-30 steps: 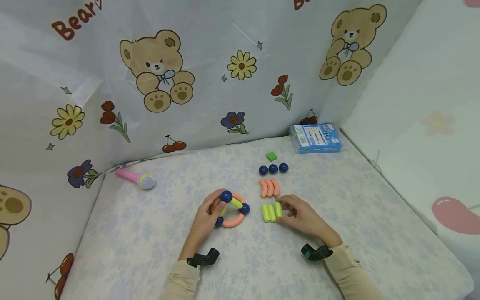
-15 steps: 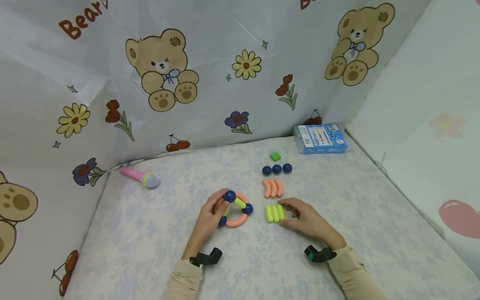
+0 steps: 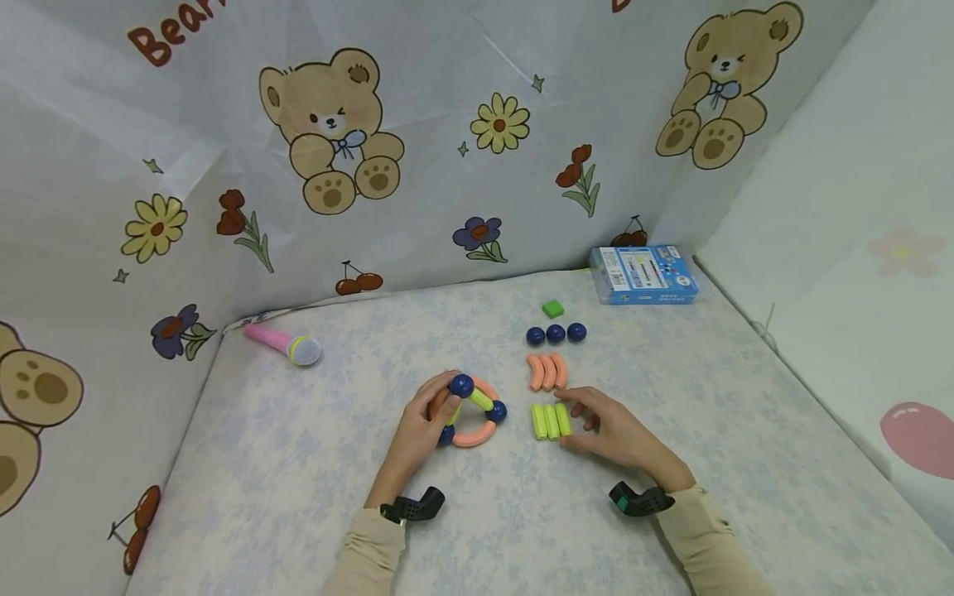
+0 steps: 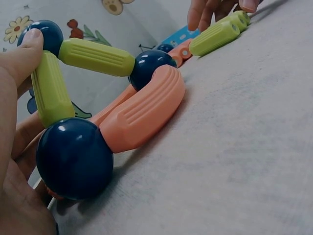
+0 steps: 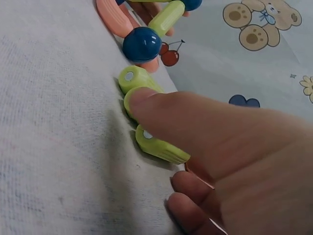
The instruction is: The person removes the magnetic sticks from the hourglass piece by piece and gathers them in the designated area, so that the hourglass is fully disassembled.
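Observation:
My left hand (image 3: 421,422) holds a magnetic ball-and-stick frame (image 3: 477,437) of blue balls, yellow-green rods and curved orange sticks. In the left wrist view the thumb presses the raised blue ball (image 4: 51,36); the other fingers are behind the frame, partly hidden. The lower blue ball (image 4: 76,159) and a curved stick (image 4: 146,110) lie low by the tabletop. My right hand (image 3: 614,426) is over three yellow-green rods (image 3: 551,422) lying side by side. Its thumb (image 5: 151,105) and index finger are spread apart at the rods' two ends.
Behind the rods lie three curved orange sticks (image 3: 547,372), three blue balls (image 3: 556,334) and a green block (image 3: 553,309). A blue box (image 3: 644,275) stands at the back right. A pink toy microphone (image 3: 283,343) lies at the back left, near the printed curtain.
The rightmost yellow-green rod now sits against the other two, and the right hand's fingertips have come slightly off it. The left hand keeps its hold on the frame. The head view has shifted a little.

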Available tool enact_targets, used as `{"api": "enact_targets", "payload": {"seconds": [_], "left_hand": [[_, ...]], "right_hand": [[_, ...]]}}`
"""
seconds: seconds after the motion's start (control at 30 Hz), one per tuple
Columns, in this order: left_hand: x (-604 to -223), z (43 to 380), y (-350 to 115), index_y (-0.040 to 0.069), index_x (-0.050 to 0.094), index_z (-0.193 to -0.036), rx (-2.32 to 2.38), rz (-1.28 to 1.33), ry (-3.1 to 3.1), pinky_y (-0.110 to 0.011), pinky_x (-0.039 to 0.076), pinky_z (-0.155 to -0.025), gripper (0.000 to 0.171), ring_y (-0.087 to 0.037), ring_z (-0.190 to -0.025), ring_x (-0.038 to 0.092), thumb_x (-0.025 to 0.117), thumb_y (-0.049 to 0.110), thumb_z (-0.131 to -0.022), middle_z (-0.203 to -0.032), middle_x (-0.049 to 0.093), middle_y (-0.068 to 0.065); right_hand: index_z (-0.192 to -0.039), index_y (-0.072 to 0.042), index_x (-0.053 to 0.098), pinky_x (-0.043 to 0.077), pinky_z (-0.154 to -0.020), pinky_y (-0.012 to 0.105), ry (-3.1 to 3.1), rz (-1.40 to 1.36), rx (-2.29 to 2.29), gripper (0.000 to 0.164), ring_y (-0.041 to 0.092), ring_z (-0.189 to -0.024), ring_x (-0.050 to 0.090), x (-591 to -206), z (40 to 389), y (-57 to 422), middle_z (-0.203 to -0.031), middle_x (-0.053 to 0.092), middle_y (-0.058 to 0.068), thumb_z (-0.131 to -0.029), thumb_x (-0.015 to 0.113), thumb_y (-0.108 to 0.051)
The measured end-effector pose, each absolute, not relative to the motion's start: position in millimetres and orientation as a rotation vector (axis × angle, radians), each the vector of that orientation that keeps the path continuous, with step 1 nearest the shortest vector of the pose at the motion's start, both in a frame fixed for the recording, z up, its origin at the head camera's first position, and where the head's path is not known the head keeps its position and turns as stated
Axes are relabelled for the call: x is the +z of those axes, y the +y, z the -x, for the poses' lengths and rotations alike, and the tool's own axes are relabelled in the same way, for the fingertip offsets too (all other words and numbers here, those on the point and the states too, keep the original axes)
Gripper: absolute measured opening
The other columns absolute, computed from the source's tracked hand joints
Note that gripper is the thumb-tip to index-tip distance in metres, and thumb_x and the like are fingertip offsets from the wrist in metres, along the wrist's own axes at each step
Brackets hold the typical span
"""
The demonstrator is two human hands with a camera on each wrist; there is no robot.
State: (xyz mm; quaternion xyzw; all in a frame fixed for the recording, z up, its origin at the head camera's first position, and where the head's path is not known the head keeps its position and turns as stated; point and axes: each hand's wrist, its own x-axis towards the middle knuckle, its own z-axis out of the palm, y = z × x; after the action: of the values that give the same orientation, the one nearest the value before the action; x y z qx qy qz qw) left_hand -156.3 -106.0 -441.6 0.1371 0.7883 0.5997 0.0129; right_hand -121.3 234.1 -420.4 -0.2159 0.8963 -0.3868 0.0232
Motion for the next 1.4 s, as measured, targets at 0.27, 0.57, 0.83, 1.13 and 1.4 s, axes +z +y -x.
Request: {"api": "enact_targets", "payload": {"seconds": [0.27,0.57,0.83,1.13,1.4], "left_hand": [[-441,158,-107,0.032,0.058,-0.147,1.868,-0.433,2.463,-0.050,0.035,-0.122,0.045,-0.021,-0.149,0.041,0.064,0.041,-0.103,-0.156,0.048,0.003],[-441,159,-107,0.031,0.059,-0.145,1.870,-0.463,2.458,-0.047,0.036,-0.122,0.042,-0.021,-0.148,0.042,0.062,0.039,-0.104,-0.155,0.050,0.002],[-441,160,-108,0.032,0.058,-0.145,1.877,-0.474,2.462,-0.047,0.038,-0.121,0.043,-0.021,-0.148,0.043,0.062,0.041,-0.103,-0.155,0.050,0.003],[-440,159,-108,0.027,0.058,-0.148,1.841,-0.476,2.484,-0.051,0.039,-0.119,0.045,-0.026,-0.147,0.043,0.061,0.039,-0.104,-0.156,0.049,-0.002],[-440,156,-108,0.024,0.056,-0.150,1.866,-0.487,2.438,-0.043,0.036,-0.122,0.050,-0.021,-0.149,0.041,0.067,0.034,-0.102,-0.157,0.048,0.002]], "right_hand": [[-0.149,-0.004,0.051,0.055,-0.076,0.026,2.765,0.703,-1.134,0.069,0.017,-0.097,0.060,-417,121,236,-0.121,0.062,0.007,-0.088,0.083,-0.012],[-0.149,-0.008,0.052,0.055,-0.077,0.026,2.751,0.669,-1.125,0.068,0.012,-0.095,0.058,-420,123,236,-0.119,0.062,0.002,-0.088,0.083,-0.016],[-0.148,-0.007,0.053,0.054,-0.078,0.026,2.742,0.654,-1.128,0.067,0.014,-0.096,0.058,-416,124,234,-0.120,0.063,0.003,-0.089,0.083,-0.018],[-0.147,-0.009,0.054,0.056,-0.078,0.029,2.794,0.726,-1.143,0.066,0.018,-0.099,0.060,-410,128,229,-0.126,0.062,0.007,-0.088,0.084,-0.018],[-0.139,-0.006,0.060,0.059,-0.079,0.035,2.853,0.921,-1.260,0.053,0.031,-0.101,0.063,-388,141,197,-0.124,0.066,0.014,-0.090,0.081,-0.010]]}}
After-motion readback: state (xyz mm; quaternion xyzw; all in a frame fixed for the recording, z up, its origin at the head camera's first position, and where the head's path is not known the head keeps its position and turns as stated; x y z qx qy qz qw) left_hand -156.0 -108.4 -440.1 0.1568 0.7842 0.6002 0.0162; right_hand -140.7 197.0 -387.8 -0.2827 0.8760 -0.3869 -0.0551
